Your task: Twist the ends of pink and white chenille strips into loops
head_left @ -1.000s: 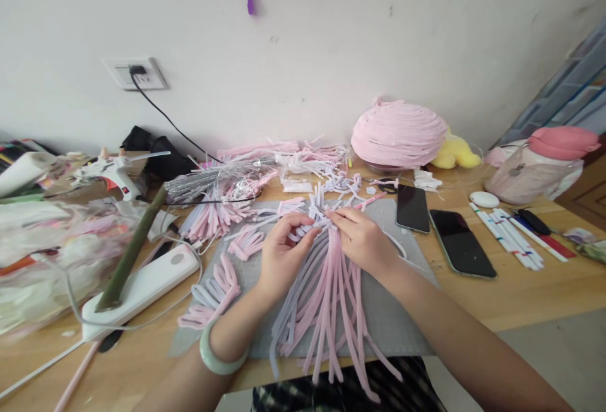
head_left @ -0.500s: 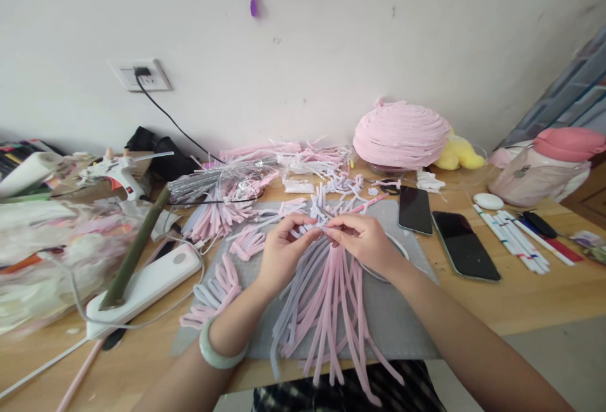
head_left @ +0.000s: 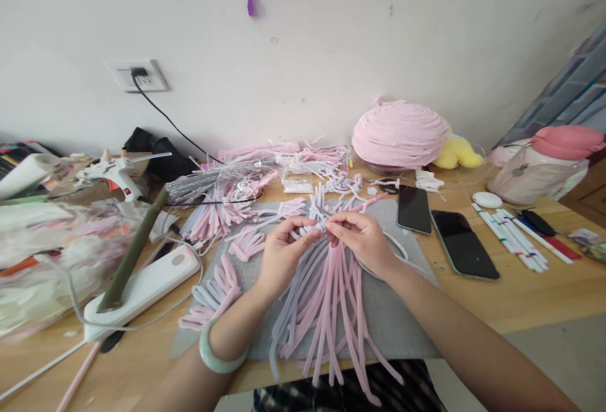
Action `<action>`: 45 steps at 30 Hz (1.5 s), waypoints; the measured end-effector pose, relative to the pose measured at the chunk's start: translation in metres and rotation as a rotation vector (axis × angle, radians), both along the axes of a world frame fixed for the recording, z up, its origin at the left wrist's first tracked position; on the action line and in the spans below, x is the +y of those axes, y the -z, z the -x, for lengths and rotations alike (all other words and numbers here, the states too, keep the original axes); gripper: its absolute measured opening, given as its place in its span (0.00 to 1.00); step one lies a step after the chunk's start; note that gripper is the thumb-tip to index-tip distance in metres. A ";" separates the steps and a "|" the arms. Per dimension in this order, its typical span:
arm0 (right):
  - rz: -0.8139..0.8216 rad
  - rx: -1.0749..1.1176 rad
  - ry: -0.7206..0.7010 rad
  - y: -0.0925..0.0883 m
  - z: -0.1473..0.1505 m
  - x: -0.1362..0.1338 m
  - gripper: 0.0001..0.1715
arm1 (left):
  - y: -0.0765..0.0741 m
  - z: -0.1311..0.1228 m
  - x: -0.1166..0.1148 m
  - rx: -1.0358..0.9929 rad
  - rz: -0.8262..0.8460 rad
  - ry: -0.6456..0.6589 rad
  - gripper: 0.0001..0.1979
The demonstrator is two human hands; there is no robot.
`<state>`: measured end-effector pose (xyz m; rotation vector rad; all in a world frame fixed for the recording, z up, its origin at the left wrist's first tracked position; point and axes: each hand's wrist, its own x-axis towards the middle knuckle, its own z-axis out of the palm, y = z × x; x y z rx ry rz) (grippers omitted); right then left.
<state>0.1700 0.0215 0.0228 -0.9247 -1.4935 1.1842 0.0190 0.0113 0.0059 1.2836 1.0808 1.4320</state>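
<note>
My left hand (head_left: 290,249) pinches a pale lilac pipe cleaner (head_left: 308,229) between thumb and fingers. Close against it, my right hand (head_left: 360,238) has its fingertips pressed together at the same lilac piece; what exactly they grip is too small to tell apart. Below both hands, long pink and grey-lilac pipe cleaners (head_left: 334,311) fan out over the grey cutting mat (head_left: 398,320) and past the table's front edge. Bent pink and grey pipe cleaner loops (head_left: 215,292) lie left of my left wrist. A pale ring (head_left: 400,248) of wire or cord rests by my right wrist.
To the left are a white power strip (head_left: 142,289) with a green roll (head_left: 135,248) across it, a glue gun (head_left: 118,175) and plastic bags (head_left: 52,260). Two phones (head_left: 466,245), markers (head_left: 514,238) and a pouch (head_left: 525,172) lie right. Behind stands a big pink bundle (head_left: 400,134).
My right fingertips have shifted very slightly at the lilac piece. The view has moved a touch; everything else stays in place.
</note>
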 end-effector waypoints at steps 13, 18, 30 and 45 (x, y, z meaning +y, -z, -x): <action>0.189 0.035 -0.028 -0.007 -0.001 0.002 0.11 | -0.014 0.003 0.000 0.148 -0.084 -0.048 0.12; 0.092 -0.025 -0.045 -0.010 -0.009 0.003 0.10 | -0.015 0.005 0.000 0.162 -0.077 0.045 0.12; 0.090 0.021 -0.016 0.003 0.006 0.000 0.14 | -0.004 0.007 0.004 0.347 -0.100 0.043 0.12; -0.136 -0.295 0.004 -0.004 -0.006 0.006 0.08 | -0.017 0.016 0.011 0.460 -0.062 0.238 0.05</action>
